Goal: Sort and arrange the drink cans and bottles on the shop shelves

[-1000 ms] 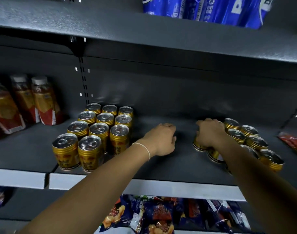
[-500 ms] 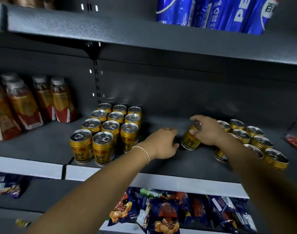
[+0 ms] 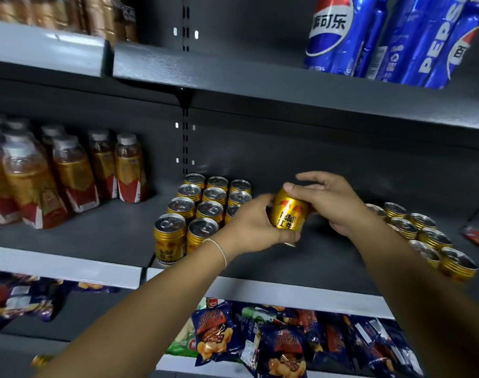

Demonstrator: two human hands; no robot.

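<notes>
A gold drink can (image 3: 288, 212) is held upside down above the middle shelf (image 3: 96, 236). My left hand (image 3: 253, 223) grips its lower part with fingers and thumb curled round it. My right hand (image 3: 329, 200) pinches its upper end from the right. To the left stands a neat block of upright gold cans (image 3: 197, 211). A looser group of gold cans (image 3: 426, 238) lies to the right, behind my right forearm.
Amber drink bottles with red labels (image 3: 69, 173) fill the shelf's left part. Blue cola bottles (image 3: 391, 36) stand on the upper shelf (image 3: 260, 80). Snack bags (image 3: 260, 339) lie on the lower shelf. The shelf's grey front lip (image 3: 287, 291) runs below my arms.
My right hand lifted a can from the right group and brought it left. My left hand rose from the shelf and took hold of the can. The view tilted upward.
</notes>
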